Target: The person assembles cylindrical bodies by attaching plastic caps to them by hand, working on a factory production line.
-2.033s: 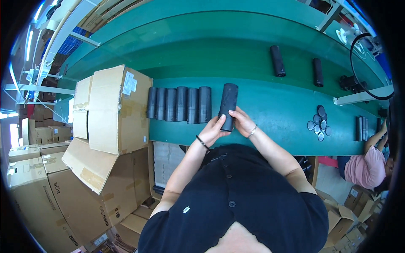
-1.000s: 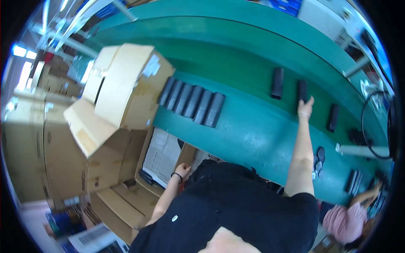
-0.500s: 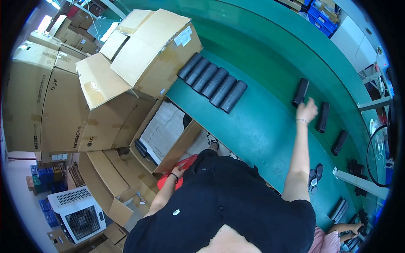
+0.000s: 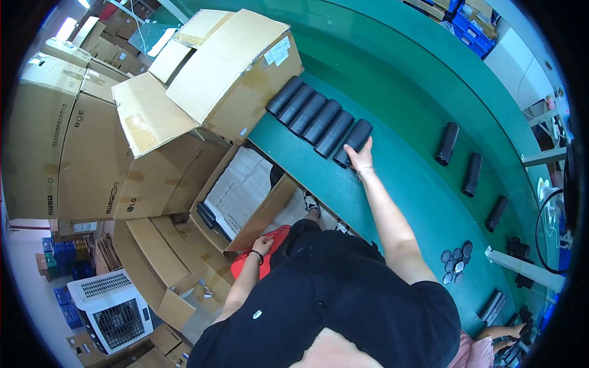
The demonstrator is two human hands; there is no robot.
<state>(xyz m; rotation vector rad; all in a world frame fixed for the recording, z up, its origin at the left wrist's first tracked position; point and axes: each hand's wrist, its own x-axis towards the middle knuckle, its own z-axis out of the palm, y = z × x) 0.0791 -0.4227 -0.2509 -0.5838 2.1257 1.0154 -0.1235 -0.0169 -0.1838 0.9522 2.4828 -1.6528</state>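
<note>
My right hand [image 4: 362, 156] is closed round the near end of a black cylinder [image 4: 356, 138], the rightmost in a slanted row. Several matching black cylinders [image 4: 308, 115] lie side by side to its left on the green bench. Farther right, three slimmer-looking black cylinders [image 4: 447, 144] stand spaced apart along the bench's far side. Low at my left, my left hand [image 4: 264, 244] hangs over a red stool seat [image 4: 276, 240]. Its fingers look curled, and I see nothing in them.
An open cardboard box [image 4: 257, 80] stands at the row's left end on the green bench [image 4: 399, 202]. Several round black caps [image 4: 457, 260] lie at the right, before a metal post [image 4: 524, 267]. Another person's arm [image 4: 500, 332] reaches in at lower right. A lower carton [image 4: 261, 211] adjoins the bench.
My right hand has moved left from beside the spaced cylinders to the row and taken hold of its rightmost cylinder. My left hand stays by the red seat, its fingers more curled.
</note>
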